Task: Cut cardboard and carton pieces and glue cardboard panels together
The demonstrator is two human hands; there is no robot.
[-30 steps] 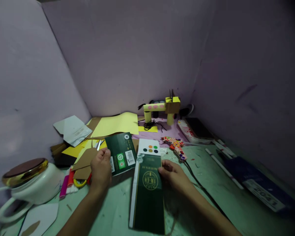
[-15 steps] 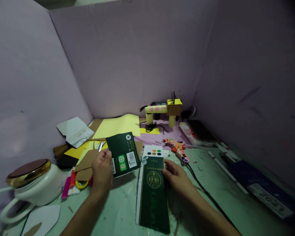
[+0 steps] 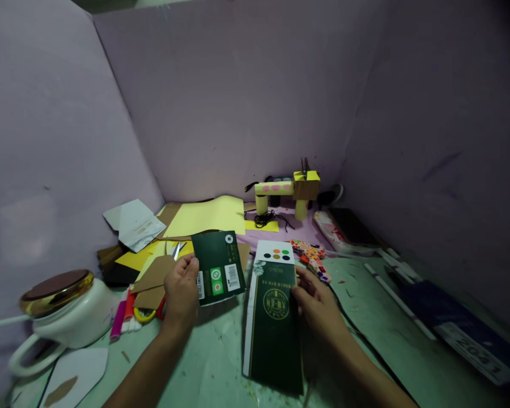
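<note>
My left hand pinches the left edge of a dark green card piece with a barcode and a green label, held above the table. My right hand grips the right edge of a longer green card piece, which bears a gold round emblem and a white top strip with coloured dots. The two pieces are apart, side by side. Behind them lies a pale yellow sheet.
A white lidded mug stands at left, near glue sticks, scissors and card scraps. A yellow paper animal figure stands at the back. A floral glue gun, phone and blue pouch lie to the right.
The longer green piece has risen slightly in my right hand, and its white strip now covers part of the glue gun. The whole view has shifted a little.
</note>
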